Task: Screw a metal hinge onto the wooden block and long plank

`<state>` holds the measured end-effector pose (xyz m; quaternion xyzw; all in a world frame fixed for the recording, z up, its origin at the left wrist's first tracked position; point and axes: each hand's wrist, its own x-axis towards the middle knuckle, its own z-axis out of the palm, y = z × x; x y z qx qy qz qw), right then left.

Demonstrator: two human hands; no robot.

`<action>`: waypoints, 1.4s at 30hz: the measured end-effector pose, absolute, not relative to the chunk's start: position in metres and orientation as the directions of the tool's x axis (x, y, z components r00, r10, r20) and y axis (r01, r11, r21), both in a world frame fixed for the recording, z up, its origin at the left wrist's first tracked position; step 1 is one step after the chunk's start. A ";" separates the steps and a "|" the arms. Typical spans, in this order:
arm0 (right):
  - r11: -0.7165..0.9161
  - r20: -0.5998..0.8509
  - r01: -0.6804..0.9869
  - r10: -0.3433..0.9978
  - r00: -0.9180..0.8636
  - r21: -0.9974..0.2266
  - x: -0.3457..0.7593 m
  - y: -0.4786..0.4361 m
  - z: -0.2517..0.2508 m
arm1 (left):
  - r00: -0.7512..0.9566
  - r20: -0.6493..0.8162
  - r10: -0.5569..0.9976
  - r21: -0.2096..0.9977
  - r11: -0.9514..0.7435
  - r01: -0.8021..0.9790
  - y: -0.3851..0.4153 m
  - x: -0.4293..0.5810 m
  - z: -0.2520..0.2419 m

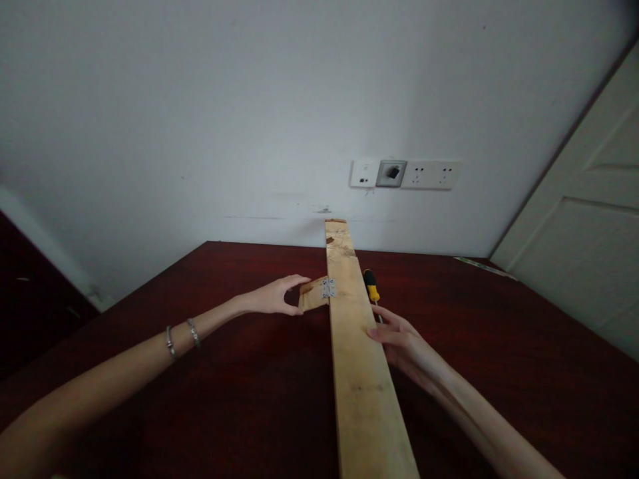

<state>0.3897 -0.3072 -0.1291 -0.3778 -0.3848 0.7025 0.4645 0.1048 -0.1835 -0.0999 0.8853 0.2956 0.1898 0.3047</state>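
A long pale wooden plank [357,359] runs away from me across the table towards the wall. On its left edge a small metal hinge [328,287] joins it to a short wooden block [313,295]. My left hand [279,295] grips the outer end of that block between thumb and fingers. With its thumb on top of the plank's right edge, my right hand [404,342] holds the plank; its other fingers are partly hidden at the side and below. Just beyond them lies a screwdriver [372,285] with a black and yellow handle, its shaft pointing towards my right hand.
The dark red table [239,386] reaches back to a white wall [249,120]. Sockets and switches [419,174] sit low on the wall, one with a black plug in it. A white panelled door [589,226] stands at the right.
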 end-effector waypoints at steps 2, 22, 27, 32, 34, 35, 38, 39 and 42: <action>-0.283 -0.181 -0.348 0.938 -0.296 -0.894 0.388 -0.308 -0.128 | 0.746 0.159 0.647 0.651 -0.637 0.413 -0.183 0.101 -0.100; -0.329 -0.219 -0.358 0.923 -0.316 -0.874 0.380 -0.312 -0.125 | 0.683 0.158 0.713 0.839 -0.462 0.288 -0.175 0.083 -0.116; -0.325 -0.217 -0.350 0.924 -0.314 -0.879 0.373 -0.313 -0.134 | 0.688 0.237 0.686 0.868 -0.467 0.167 -0.170 0.094 -0.088; -0.323 -0.202 -0.351 0.919 -0.339 -0.879 0.367 -0.315 -0.141 | 0.714 0.287 0.638 0.864 -0.494 0.094 -0.164 0.127 -0.082; -0.322 -0.197 -0.352 0.916 -0.348 -0.879 0.366 -0.316 -0.142 | 0.749 0.278 0.602 0.855 -0.511 0.093 -0.164 0.143 -0.083; -0.324 -0.197 -0.348 0.915 -0.353 -0.880 0.365 -0.317 -0.141 | 0.759 0.264 0.595 0.844 -0.524 0.117 -0.165 0.151 -0.084; -0.321 -0.193 -0.336 0.912 -0.363 -0.886 0.365 -0.319 -0.140 | 0.789 0.189 0.584 0.763 -0.593 0.257 -0.173 0.170 -0.083; -0.318 -0.191 -0.332 0.912 -0.364 -0.888 0.365 -0.319 -0.140 | 0.806 0.156 0.572 0.721 -0.624 0.303 -0.177 0.175 -0.081; -0.307 -0.190 -0.318 0.917 -0.351 -0.897 0.365 -0.320 -0.139 | 0.853 0.061 0.518 0.576 -0.716 0.394 -0.187 0.188 -0.074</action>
